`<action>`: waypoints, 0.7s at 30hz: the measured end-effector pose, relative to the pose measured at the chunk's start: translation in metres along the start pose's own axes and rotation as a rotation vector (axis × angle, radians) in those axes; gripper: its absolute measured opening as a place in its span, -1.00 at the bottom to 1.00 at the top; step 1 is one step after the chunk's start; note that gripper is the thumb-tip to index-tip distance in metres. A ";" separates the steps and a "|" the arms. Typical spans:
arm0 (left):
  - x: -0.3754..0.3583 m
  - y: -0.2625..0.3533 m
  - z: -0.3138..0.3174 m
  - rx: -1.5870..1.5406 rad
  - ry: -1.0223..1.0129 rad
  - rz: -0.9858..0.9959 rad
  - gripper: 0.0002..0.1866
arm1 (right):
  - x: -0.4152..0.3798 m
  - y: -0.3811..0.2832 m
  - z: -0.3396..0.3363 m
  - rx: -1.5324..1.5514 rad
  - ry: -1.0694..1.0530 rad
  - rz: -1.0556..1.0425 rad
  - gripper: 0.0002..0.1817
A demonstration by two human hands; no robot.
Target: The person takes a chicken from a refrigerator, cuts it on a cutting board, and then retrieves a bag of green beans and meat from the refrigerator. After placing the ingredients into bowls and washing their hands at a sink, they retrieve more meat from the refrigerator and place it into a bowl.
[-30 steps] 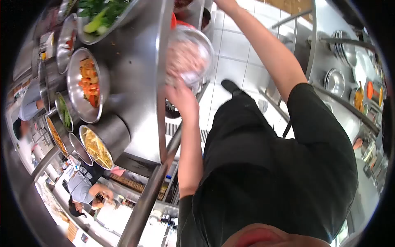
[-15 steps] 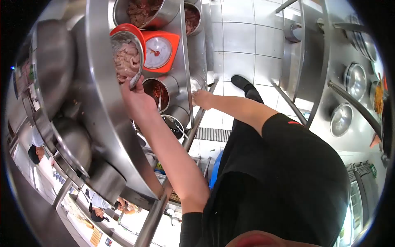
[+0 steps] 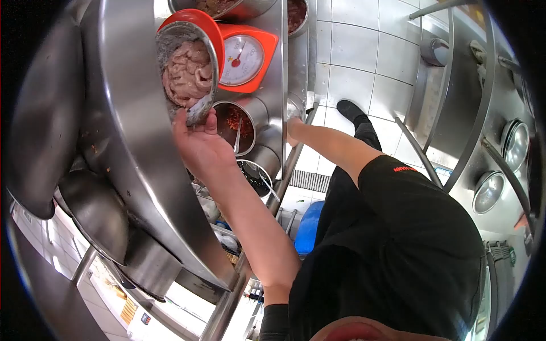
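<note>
My left hand (image 3: 199,139) grips the lower rim of a metal bowl (image 3: 215,74), thumb and fingers closed on its edge. Pale raw meat pieces (image 3: 187,74) fill the bowl, which rests against the round red pan of an orange-red dial scale (image 3: 267,42). Below the scale sits a metal pot (image 3: 259,113) with red chopped bits and a spoon handle. My right hand (image 3: 293,129) reaches to the edge of the steel shelf; its fingers are hidden there.
A pot of dark liquid (image 3: 259,182) with a ladle stands near my left forearm. Large steel pans (image 3: 94,210) hang at the left. Metal bowls (image 3: 489,190) sit on the right shelf. A rail (image 3: 298,150) runs beside my right hand. A blue container (image 3: 310,227) is low down.
The view has shifted closer to the scale and bowl. My left hand stays on the bowl's rim. My right hand's fingers, visible before, are now hidden at the shelf edge. The scale's needle points differently.
</note>
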State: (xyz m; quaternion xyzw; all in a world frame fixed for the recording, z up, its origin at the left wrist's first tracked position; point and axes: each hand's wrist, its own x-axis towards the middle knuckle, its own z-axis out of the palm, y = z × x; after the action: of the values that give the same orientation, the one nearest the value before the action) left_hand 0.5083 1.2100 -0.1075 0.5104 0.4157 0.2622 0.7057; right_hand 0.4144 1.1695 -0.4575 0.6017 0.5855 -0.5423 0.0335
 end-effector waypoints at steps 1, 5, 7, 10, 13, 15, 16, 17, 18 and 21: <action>0.001 -0.001 -0.001 0.004 -0.036 -0.007 -0.72 | -0.005 -0.001 0.000 -0.005 -0.004 0.001 -0.47; 0.000 -0.002 -0.001 0.008 -0.146 0.041 -0.68 | 0.018 0.008 0.014 0.140 0.468 -0.083 -0.41; -0.002 0.000 -0.002 -0.026 -0.132 0.005 -0.69 | 0.035 0.011 0.008 0.493 0.491 -0.082 -0.40; 0.001 -0.003 -0.004 -0.087 -0.121 -0.020 -0.70 | 0.060 0.024 0.003 1.254 0.467 -0.087 -0.40; 0.004 -0.004 -0.007 -0.110 -0.134 -0.042 -0.69 | 0.075 0.027 0.008 2.176 0.270 -0.105 -0.40; 0.003 -0.002 -0.011 -0.116 -0.152 -0.055 -0.67 | 0.081 0.025 0.008 2.442 0.136 -0.096 -0.39; 0.000 -0.002 -0.010 -0.147 -0.150 -0.029 -0.65 | 0.083 0.025 0.007 2.549 0.069 -0.080 -0.39; -0.001 -0.002 -0.008 -0.184 -0.151 0.000 -0.62 | 0.084 0.025 0.004 2.636 0.019 -0.062 -0.39; 0.002 -0.001 -0.008 -0.193 -0.152 0.006 -0.62 | 0.084 0.026 0.003 2.716 -0.061 -0.031 -0.39; 0.015 -0.002 -0.020 -0.075 -0.144 0.133 -0.58 | 0.086 0.018 0.003 1.624 0.594 -0.372 -0.43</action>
State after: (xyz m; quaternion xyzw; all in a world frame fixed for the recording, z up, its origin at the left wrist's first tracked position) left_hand 0.4987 1.2312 -0.1168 0.5275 0.3190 0.2867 0.7333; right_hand 0.4022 1.2188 -0.5289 0.4507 0.0928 -0.6087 -0.6464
